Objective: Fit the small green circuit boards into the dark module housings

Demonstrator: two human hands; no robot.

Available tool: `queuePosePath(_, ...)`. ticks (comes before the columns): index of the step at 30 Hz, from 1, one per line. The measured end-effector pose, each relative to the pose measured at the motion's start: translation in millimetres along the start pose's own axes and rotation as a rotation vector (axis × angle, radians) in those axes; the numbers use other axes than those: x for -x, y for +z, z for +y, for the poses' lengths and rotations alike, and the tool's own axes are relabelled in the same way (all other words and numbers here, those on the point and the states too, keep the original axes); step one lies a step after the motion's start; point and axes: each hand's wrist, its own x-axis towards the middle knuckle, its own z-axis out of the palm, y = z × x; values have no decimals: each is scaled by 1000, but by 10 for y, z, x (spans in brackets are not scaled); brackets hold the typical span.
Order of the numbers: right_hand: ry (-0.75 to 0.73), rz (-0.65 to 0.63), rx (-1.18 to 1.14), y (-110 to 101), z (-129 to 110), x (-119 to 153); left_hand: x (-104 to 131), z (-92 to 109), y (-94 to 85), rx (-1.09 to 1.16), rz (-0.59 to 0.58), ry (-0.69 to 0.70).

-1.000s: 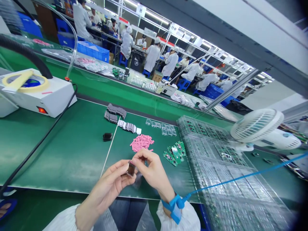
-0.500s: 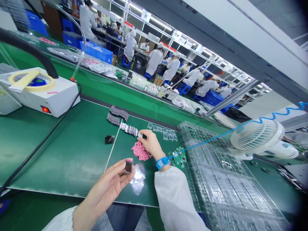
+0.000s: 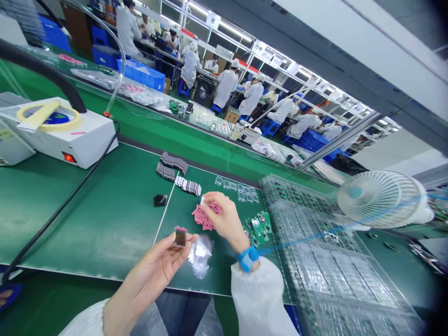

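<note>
With left hand, holds dark square piece; with right hand, pinches small white piece near pink strips.

Readable text: none
Black bin: round white emblem on its side, detail too small to read
White sheet on far workbench frame: print too small to read
Red strip on same frame: any wording illegible
</note>
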Motion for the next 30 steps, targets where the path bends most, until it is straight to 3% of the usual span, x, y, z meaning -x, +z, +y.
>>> queuePosePath(5, -114, -9, -226, -126, -465, 525, 95, -43, -73, 69, -93, -49)
queuePosePath(9, -129, -51, -245, -117, -635, 752, 176, -82, -76, 91, -222, -72)
queuePosePath(20, -115, -80, -242, -120, -633, 896, 244, -197, -24, 68, -122, -40)
queuePosePath(27, -234, -76, -5, -132, -727, 953, 298, -282, -72, -29, -75, 24)
queuePosePath(30, -139, 23, -43, -186, -608, 968, 341, -294, -132, -58, -102, -2)
